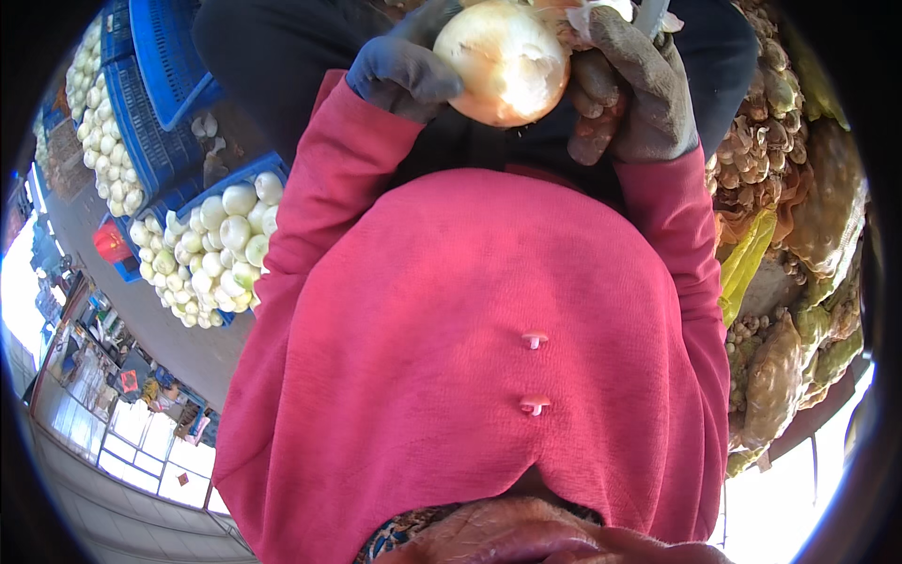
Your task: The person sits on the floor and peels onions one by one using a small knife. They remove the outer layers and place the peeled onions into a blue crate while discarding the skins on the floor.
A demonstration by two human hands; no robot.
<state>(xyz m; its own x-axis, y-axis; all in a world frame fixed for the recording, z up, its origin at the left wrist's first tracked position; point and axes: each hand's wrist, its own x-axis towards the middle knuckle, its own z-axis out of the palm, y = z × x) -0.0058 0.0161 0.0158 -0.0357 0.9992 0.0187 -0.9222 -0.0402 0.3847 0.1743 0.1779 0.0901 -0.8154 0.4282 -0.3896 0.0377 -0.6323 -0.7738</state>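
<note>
A large onion (502, 63), partly peeled with a pale patch on its side, is at the top centre. My left hand (409, 74), in a grey-blue work glove, grips it from the left side of the picture. On the right, my right hand (631, 92), in a dirty grey glove, has curled fingers at the onion's edge. A pale tool handle or blade (651, 15) sticks up between that hand's thumb and fingers; its kind cannot be told. Loose onion skin (581, 20) lies against the fingers. The upper frame edge cuts off part of the view.
Peeled onions (211, 243) fill a blue plastic crate (184, 206) at the left, with blue crates (158, 84) beyond. A red object (111, 242) stands beside them. Unpeeled onions (764, 141), a yellow bag (748, 261) and filled mesh sacks (775, 381) lie at the right.
</note>
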